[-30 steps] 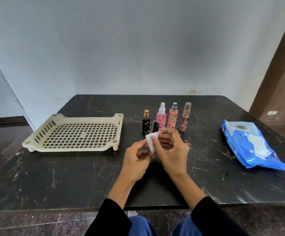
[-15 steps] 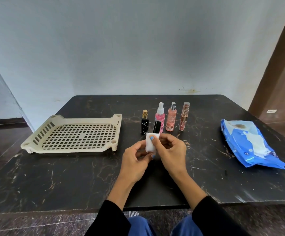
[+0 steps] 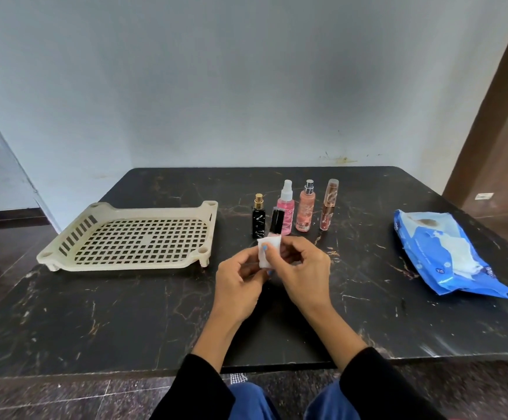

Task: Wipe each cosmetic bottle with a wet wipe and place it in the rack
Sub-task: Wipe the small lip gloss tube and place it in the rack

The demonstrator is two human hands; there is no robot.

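Note:
My left hand (image 3: pixel 239 283) holds a small bottle with a black cap (image 3: pixel 277 220) upright from below. My right hand (image 3: pixel 302 268) presses a white wet wipe (image 3: pixel 265 253) around the bottle's lower body, thumb on the wipe. Only the cap and a strip of pale body show above the wipe. Behind my hands stand a black bottle with a gold cap (image 3: pixel 258 221), a pink spray bottle (image 3: pixel 286 212), a peach spray bottle (image 3: pixel 305 211) and a slim tube with a clear cap (image 3: pixel 328 207). The cream perforated rack (image 3: pixel 64 247) sits to the left with nothing in it.
A blue pack of wet wipes (image 3: pixel 446 253) lies at the right of the black marble table (image 3: pixel 125 313), one wipe poking out of its opening. A wall runs behind the table and a brown door frame stands at the far right.
The wipe has closed tighter around the bottle and my right thumb has slid onto it. Both hands stay in the same spot above the table.

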